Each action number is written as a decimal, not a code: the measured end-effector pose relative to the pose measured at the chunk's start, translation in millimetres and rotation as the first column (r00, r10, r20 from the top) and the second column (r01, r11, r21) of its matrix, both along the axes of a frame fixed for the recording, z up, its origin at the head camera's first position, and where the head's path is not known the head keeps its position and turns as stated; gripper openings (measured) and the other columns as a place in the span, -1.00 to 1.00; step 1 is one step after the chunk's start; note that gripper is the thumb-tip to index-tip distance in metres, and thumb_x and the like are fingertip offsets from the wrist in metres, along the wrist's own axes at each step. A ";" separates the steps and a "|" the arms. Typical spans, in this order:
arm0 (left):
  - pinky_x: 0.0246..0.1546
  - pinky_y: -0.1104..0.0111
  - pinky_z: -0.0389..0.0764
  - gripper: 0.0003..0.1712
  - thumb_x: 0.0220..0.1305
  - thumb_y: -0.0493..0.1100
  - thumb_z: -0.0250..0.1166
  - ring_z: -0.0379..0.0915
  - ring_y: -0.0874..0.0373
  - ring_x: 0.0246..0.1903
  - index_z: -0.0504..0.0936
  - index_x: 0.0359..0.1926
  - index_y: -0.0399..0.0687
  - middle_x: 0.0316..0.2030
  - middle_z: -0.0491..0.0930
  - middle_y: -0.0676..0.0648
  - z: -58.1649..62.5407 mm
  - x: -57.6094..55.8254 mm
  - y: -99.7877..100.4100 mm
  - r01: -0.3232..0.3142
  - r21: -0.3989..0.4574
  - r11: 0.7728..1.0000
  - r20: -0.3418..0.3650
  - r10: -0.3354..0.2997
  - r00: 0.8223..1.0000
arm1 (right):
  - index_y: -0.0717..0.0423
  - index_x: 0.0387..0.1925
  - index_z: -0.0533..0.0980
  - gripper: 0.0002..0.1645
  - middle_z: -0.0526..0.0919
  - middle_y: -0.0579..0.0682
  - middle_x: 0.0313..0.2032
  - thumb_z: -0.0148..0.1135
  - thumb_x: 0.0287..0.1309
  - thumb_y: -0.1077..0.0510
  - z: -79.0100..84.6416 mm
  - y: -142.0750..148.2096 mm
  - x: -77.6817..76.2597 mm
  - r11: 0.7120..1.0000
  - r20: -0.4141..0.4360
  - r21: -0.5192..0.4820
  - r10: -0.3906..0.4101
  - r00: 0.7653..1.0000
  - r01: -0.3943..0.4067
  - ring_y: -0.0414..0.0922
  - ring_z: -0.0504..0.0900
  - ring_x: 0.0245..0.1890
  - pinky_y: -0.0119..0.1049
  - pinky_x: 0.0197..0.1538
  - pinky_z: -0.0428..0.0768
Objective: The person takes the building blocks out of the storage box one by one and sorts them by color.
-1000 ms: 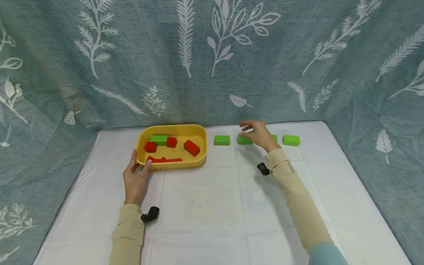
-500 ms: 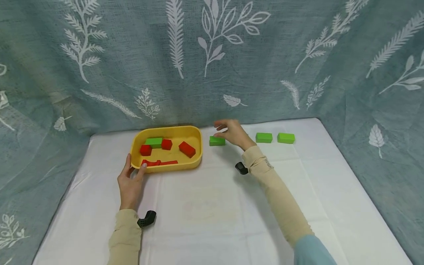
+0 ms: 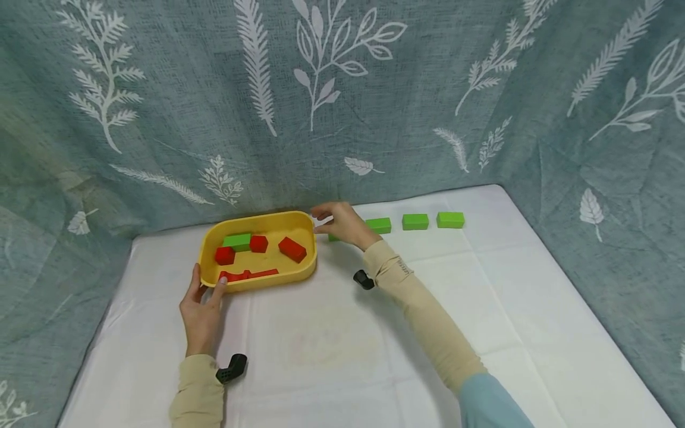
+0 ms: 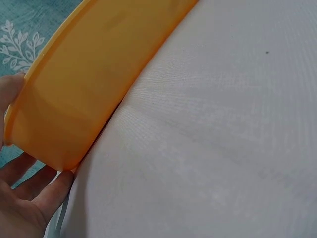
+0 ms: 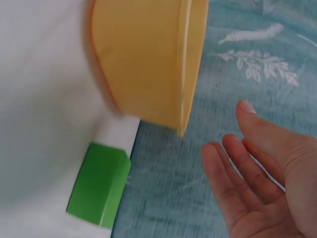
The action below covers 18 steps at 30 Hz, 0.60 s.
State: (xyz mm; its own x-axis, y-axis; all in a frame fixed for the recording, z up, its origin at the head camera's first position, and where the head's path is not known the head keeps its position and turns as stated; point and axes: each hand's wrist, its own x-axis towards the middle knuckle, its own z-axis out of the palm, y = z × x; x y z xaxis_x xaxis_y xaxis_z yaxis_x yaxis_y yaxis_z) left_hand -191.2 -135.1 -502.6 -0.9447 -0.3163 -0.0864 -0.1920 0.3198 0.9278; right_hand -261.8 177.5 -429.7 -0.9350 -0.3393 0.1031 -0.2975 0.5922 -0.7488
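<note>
A yellow plastic bin [image 3: 273,258] stands on a white cloth at the back left. My left hand [image 3: 202,318] grips its near left corner, thumb at the rim and fingers outside; the left wrist view shows this hand [image 4: 29,203] against the outer wall. At the bin's right end my right hand [image 3: 342,223] hovers with fingers extended and nothing between them. The right wrist view shows that hand [image 5: 262,183] apart from the bin [image 5: 138,54], with a green block [image 5: 94,186] nearby, which my hand partly covers in the head view.
Inside the bin lie a green block [image 3: 237,242], several red blocks [image 3: 292,249] and a thin red piece [image 3: 248,275] along the near wall. More green blocks [image 3: 415,222] form a row right of it. A grey-green leaf-patterned curtain [image 3: 374,142] hangs behind the table.
My right hand has moved left, past the green blocks, to the bin's right end. The left hand keeps its grip on the bin. The head view has turned slightly.
</note>
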 end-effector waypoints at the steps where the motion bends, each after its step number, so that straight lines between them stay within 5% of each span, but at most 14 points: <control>1: 0.16 0.42 0.30 -0.27 0.15 0.14 0.16 0.08 0.14 0.25 -0.01 0.28 0.57 0.32 0.03 0.31 -0.2 0.3 0.0 0.000 0.002 1.000 -0.004 0.000 1.000 | 0.21 0.08 0.44 -0.44 0.55 0.08 -0.01 0.30 -0.01 0.18 -0.3 -2.6 -0.4 1.000 0.003 0.000 0.007 1.000 -0.007 -0.09 0.54 -0.06 -0.43 -0.06 0.55; 18: 0.15 0.41 0.32 -0.27 0.15 0.13 0.16 0.11 0.15 0.24 0.00 0.28 0.56 0.31 0.04 0.32 -9.7 -2.2 -3.3 0.006 -0.027 1.000 -0.050 -0.007 0.999 | 0.20 0.10 0.43 -0.42 0.55 0.01 -0.01 0.29 0.01 0.10 -6.5 -54.8 -6.4 0.993 -0.010 0.099 0.072 0.997 -0.071 -0.17 0.51 -0.05 -0.47 0.00 0.50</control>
State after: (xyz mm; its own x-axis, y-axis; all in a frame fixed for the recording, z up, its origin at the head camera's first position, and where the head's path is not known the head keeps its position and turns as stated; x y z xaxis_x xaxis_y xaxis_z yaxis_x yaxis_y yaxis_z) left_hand -193.4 -138.4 -512.2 -0.9498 -0.3115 -0.0305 -0.1433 0.3463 0.9271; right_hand -268.2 122.7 -436.2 -0.9069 -0.4141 0.0781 -0.3509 0.6396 -0.6839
